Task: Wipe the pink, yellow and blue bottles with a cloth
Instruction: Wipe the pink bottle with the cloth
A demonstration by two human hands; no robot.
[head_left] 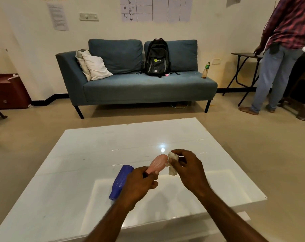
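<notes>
My left hand (139, 185) grips the neck end of a pink ribbed bottle (157, 164), held tilted above the white table (88, 154) with its base pointing away from me. A small crumpled white cloth (171, 165) is pinched in my right hand (190, 170) and touches the right side of the pink bottle near its base. A blue ribbed bottle (121, 181) lies on its side on the table, just left of my left hand and partly hidden by it. No yellow bottle is in view.
Beyond the table stands a blue sofa (141, 88) with a black backpack (158, 57), white pillows and a drink bottle (205, 70). A person in jeans (277, 67) stands at the far right by a folding table. A dark red cabinet (7, 91) is at the left.
</notes>
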